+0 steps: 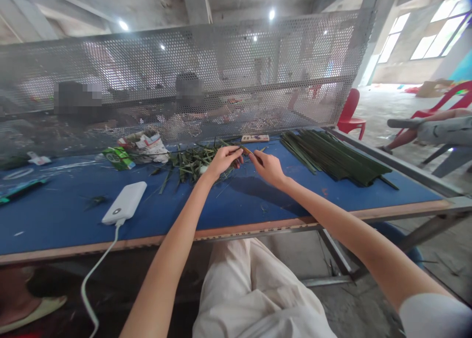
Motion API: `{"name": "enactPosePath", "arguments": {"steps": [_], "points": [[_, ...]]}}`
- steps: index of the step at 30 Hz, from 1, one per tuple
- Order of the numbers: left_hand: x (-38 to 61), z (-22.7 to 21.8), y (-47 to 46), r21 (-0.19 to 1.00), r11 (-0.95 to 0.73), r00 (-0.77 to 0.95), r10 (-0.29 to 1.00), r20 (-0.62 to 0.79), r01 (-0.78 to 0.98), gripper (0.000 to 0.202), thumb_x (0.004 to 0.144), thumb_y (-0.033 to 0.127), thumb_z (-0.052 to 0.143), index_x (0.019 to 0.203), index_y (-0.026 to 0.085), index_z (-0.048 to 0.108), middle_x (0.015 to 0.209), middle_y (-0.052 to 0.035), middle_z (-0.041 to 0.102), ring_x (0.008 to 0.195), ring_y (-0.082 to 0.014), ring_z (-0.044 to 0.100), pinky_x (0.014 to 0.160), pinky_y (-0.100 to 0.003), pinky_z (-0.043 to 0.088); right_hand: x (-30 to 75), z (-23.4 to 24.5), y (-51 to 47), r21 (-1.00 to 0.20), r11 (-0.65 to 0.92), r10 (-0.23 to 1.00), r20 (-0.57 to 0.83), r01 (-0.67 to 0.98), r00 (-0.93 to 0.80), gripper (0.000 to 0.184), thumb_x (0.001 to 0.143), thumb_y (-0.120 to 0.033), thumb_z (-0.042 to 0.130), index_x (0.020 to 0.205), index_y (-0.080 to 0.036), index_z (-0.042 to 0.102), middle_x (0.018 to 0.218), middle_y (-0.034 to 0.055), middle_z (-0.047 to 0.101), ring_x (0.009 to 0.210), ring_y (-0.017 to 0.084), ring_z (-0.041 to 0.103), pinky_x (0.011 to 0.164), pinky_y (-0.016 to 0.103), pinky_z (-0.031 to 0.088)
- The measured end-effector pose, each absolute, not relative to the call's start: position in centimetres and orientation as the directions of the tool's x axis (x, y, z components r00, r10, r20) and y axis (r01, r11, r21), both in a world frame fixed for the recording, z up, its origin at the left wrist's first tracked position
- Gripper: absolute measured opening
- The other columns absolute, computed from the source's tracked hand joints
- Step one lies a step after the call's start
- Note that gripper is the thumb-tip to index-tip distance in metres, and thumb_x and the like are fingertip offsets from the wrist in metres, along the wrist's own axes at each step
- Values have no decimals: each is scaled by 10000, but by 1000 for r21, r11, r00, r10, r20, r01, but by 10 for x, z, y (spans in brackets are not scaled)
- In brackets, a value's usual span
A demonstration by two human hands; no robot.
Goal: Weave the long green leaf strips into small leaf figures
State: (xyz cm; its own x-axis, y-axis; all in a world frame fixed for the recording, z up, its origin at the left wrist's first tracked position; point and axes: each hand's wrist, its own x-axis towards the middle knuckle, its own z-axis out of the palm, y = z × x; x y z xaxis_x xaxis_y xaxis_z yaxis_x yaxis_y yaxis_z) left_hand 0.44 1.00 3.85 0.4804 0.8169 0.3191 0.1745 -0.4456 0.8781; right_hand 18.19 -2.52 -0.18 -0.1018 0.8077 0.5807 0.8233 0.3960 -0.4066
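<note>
Above the middle of the blue table, my left hand (225,161) and my right hand (268,167) meet almost fingertip to fingertip, both closed in a pinch. A thin yellow-brown piece (248,151) shows between them; it is too small to name. Just behind and left of my left hand spreads a heap of cut green leaf strips (191,162). Beyond my right hand, a bundle of long dark green leaf blades (335,158) lies flat. A patterned phone (255,138) rests behind my hands.
A white power bank (125,202) trails its cable over the front edge of the table (228,232). Crumpled packaging (153,146) and a green packet (118,158) sit at the left. A perforated metal screen (228,77) rises along the back; people are behind it. Red chairs stand right.
</note>
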Motion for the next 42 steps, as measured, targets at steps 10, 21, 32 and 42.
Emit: {"name": "enactPosePath", "arguments": {"steps": [10,21,32,42], "points": [[2,35,10,863,-452,486,820,303,225,277,849,395,583,697,167,624,503,23,488,437,-90,426,477,-249,332,184,-7,-20,-275,433,797,562,858,-222,384,1027,-422,249,1006,-180,547,764,54,659,636,152,561,564,264,218],[7,32,3,915,-372,459,847,266,156,265,828,378,605,692,152,634,464,36,411,433,-86,383,470,-250,310,183,0,-22,-117,338,837,490,934,-242,417,1041,-367,199,1136,-142,537,860,116,705,713,189,629,557,290,182],[-17,40,-4,889,-373,537,823,184,267,241,807,372,630,722,153,681,467,13,457,453,-98,409,495,-259,347,234,12,3,-359,115,800,586,926,128,457,1039,-315,178,1077,-99,580,807,137,668,611,140,533,577,279,228],[-15,18,10,984,-155,424,900,103,91,339,807,460,657,948,153,650,827,-77,685,584,-121,554,530,-245,408,220,-6,3,-240,242,883,457,940,-111,375,986,-407,389,958,-179,685,821,92,695,671,168,568,578,265,254]]}}
